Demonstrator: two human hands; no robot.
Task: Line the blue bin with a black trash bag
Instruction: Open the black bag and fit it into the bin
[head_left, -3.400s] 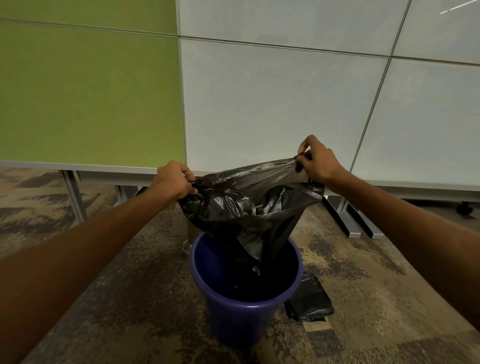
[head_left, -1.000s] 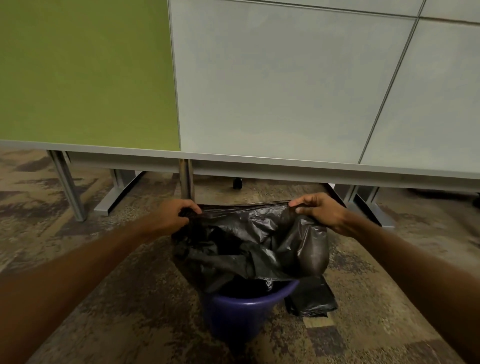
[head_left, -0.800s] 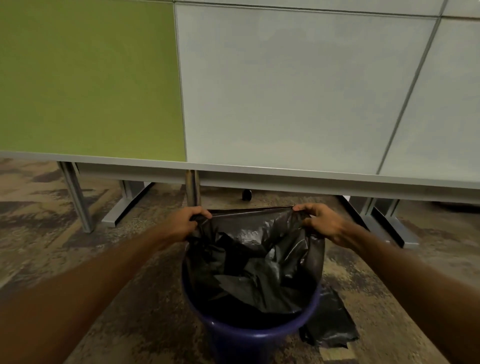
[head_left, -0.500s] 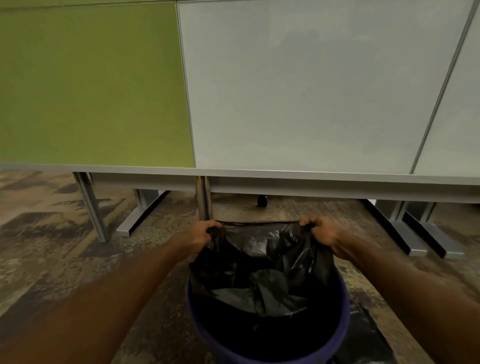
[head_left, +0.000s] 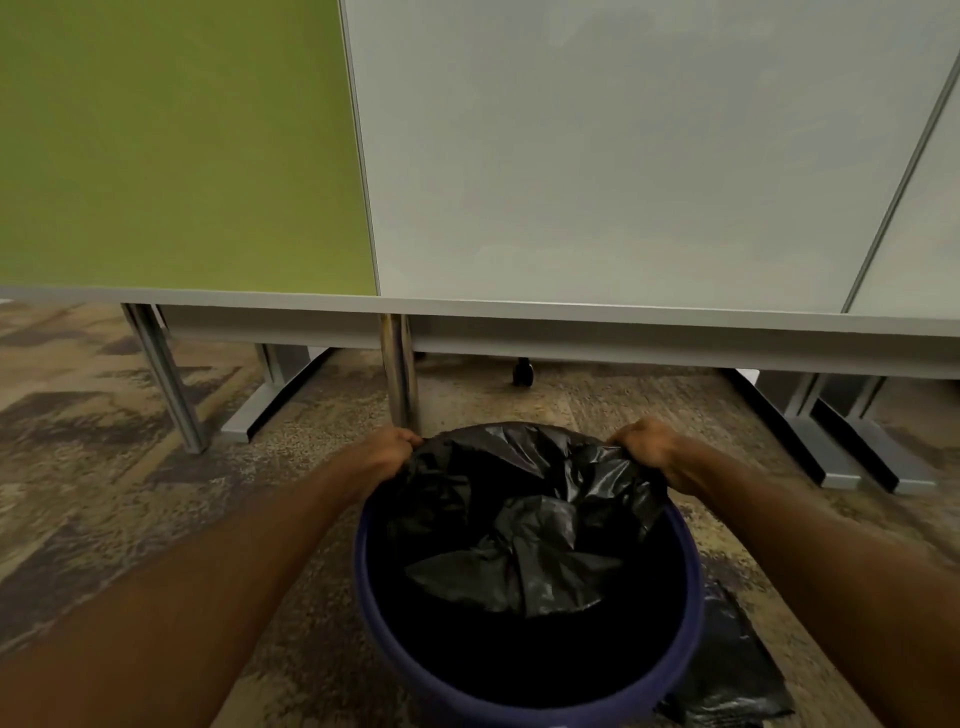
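Note:
The round blue bin (head_left: 680, 660) stands on the carpet right below me. A crumpled black trash bag (head_left: 519, 514) sits inside it, its far edge draped over the bin's far rim. My left hand (head_left: 387, 449) grips the bag's edge at the far-left rim. My right hand (head_left: 647, 447) grips the bag's edge at the far-right rim. The near rim of the bin is bare blue plastic. The bin's bottom is dark and hidden.
A partition of green (head_left: 171, 145) and white panels (head_left: 613, 156) stands just beyond the bin on metal legs (head_left: 400, 379) and flat feet (head_left: 831, 452). Another folded black bag (head_left: 727, 680) lies on the carpet to the right of the bin. A chair caster (head_left: 522, 371) shows under the partition.
Both hands have lowered the bag from above the bin down to its far rim, spreading its mouth. The view has moved closer and over the bin.

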